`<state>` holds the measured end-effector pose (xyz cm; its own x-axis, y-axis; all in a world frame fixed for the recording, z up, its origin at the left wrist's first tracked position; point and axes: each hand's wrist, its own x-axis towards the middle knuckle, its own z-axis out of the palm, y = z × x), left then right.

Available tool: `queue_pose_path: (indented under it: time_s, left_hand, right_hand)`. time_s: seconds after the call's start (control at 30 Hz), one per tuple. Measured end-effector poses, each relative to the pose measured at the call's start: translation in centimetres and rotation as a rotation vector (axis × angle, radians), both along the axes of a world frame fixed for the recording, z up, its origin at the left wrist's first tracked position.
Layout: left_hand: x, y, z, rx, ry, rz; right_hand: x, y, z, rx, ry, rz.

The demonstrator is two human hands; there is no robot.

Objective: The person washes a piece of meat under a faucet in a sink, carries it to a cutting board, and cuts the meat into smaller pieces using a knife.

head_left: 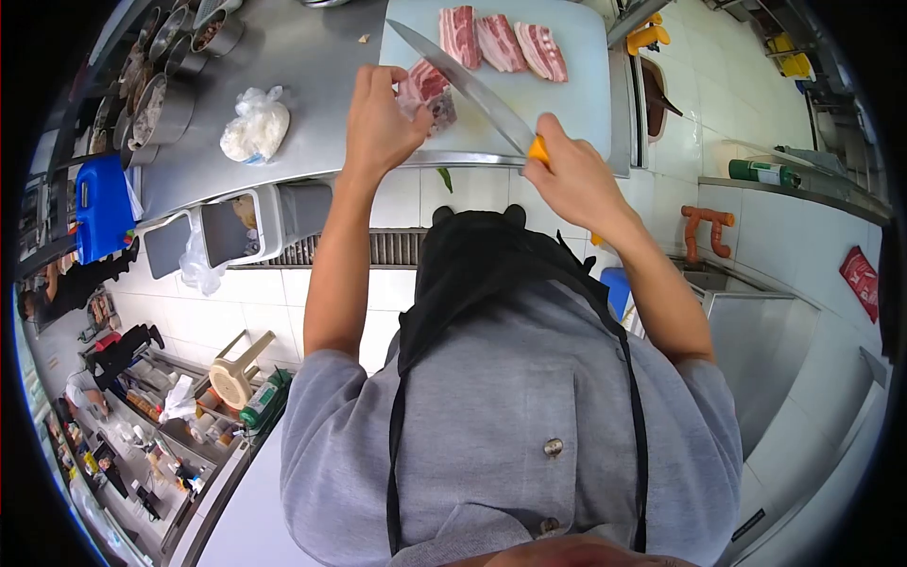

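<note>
My right hand (578, 174) is wrapped round the yellow handle of a long kitchen knife (480, 94), its blade slanting up and left over a pale cutting board (584, 102). My left hand (380, 121) grips a piece of pork belly (427, 87) at the board's left edge, thumb on the near side and fingers on the far side. The blade passes just right of this piece. Beyond it, three strips of pork belly (499, 43) lie side by side at the top of the board.
A knotted plastic bag of white stuff (255, 127) sits on the steel counter (316, 71). Metal pots (162, 109) crowd the counter's far left. Grey bins (231, 230) stand below its front edge, near a blue jug (102, 208). Other people (90, 269) appear at the far left.
</note>
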<state>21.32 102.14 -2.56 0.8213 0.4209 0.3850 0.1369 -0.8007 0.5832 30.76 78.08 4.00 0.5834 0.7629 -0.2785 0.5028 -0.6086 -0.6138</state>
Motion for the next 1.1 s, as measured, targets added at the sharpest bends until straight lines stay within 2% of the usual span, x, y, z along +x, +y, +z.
queue_pose_path:
  time_s: [0.27,0.47,0.7,0.73,0.87,0.93,1.1]
  left_hand:
    - [1.0,0.7,-0.5,-0.017,-0.024,-0.019]
    - [1.5,0.7,1.5,-0.033,0.067,-0.076]
    - [1.2,0.9,0.5,-0.142,0.080,0.049]
    - [1.1,0.8,0.4,-0.163,0.077,0.089]
    - [1.0,0.6,0.4,-0.313,0.090,0.093]
    - [0.9,0.4,0.4,-0.340,0.081,0.094]
    - [1.2,0.7,-0.7,-0.304,-0.007,0.080]
  right_hand:
    - [-1.3,3.9,0.4,-0.099,-0.126,0.099]
    - [-2.9,4.6,1.6,-0.169,-0.192,0.089]
    - [-2.3,4.0,2.5,-0.205,-0.169,0.090]
    - [-2.2,3.8,3.2,-0.273,-0.181,0.097]
    - [-1.7,3.4,5.6,-0.423,-0.191,0.114]
    - [-1.1,3.6,6.2,-0.417,-0.222,0.154]
    - [-0.2,6.6,7.1,-0.446,-0.258,0.207]
